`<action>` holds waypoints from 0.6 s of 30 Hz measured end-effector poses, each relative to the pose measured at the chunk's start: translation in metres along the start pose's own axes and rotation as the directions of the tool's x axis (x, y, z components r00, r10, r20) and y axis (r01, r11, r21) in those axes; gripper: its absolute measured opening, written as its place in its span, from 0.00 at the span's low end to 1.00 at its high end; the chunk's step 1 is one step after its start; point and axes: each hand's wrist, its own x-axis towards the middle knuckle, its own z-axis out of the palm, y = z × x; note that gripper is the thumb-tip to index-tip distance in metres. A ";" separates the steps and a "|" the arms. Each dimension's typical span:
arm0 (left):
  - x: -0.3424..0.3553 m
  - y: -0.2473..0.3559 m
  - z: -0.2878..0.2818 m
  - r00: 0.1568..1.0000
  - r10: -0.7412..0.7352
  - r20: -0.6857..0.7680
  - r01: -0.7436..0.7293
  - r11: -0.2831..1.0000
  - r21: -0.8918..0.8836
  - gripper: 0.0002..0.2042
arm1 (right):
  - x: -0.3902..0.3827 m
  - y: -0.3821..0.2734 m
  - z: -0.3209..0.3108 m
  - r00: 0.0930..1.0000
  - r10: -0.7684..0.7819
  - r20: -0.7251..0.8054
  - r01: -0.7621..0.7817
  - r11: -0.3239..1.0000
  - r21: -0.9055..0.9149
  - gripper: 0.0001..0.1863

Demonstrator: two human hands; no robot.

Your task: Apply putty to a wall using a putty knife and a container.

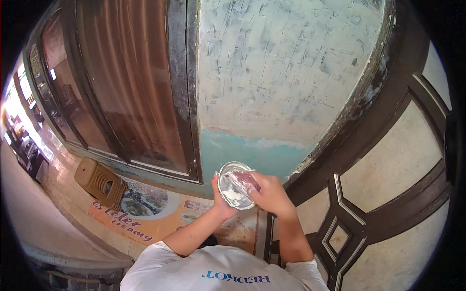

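My left hand is wrapped round the side of a small round bowl, its rim smeared with white. Soft white paste lies in the bottom of the bowl. In my right hand is a reddish flat scraper, gripped over the bowl's right side. White paste coats the scraper's edge, which dips inside the rim. My fingers hide part of the scraper. Both hands are in front of my body, close to the lower wall.
Ahead stands a wall, patchy white above and turquoise below. A curtained window is on its left, a dark-framed panelled door on the right. A brown plastic stool stands by a printed banner on the tiled floor.
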 end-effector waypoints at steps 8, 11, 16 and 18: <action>-0.016 0.023 0.025 0.984 0.154 0.086 -0.155 0.988 0.001 0.39 | 0.011 -0.021 -0.005 0.994 -0.108 0.020 0.107 0.994 0.022 0.18; -0.014 0.033 0.036 0.969 0.228 0.094 -0.229 0.973 -0.003 0.39 | 0.030 -0.026 -0.016 0.989 -0.140 0.053 0.133 0.984 0.119 0.18; -0.020 0.033 0.032 0.970 0.235 0.056 -0.232 0.971 -0.061 0.38 | 0.036 -0.016 -0.010 0.984 -0.111 0.142 0.076 0.969 0.234 0.18; -0.021 0.034 0.029 0.965 0.247 0.084 -0.245 0.969 -0.039 0.38 | 0.038 -0.007 -0.004 0.983 -0.106 0.148 0.052 0.943 0.329 0.18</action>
